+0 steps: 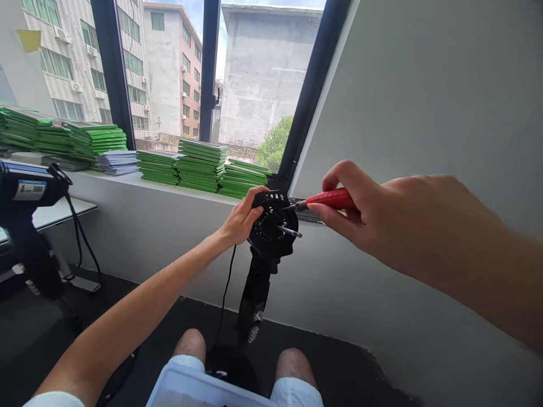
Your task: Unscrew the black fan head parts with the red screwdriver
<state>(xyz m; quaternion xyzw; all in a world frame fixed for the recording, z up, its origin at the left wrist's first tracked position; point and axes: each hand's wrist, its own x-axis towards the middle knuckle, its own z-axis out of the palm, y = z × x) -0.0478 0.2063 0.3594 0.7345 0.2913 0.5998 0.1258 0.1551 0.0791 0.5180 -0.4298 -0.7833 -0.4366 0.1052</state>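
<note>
Two hands work: left hand [241, 217] grips the motor housing [271, 226], right hand [365, 212] holds a screwdriver [326, 200] against it.

L hand [241, 220] grips fan motor [271, 229], R hand [382, 217] w/ screwdriver [328, 200]

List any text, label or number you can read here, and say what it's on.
No text reads clearly.
White and blue label on the black device at left: print too blurred.
Pale markings on the black fan stand below the motor housing: too small.
Red-handled screwdriver: no visible print.
</note>
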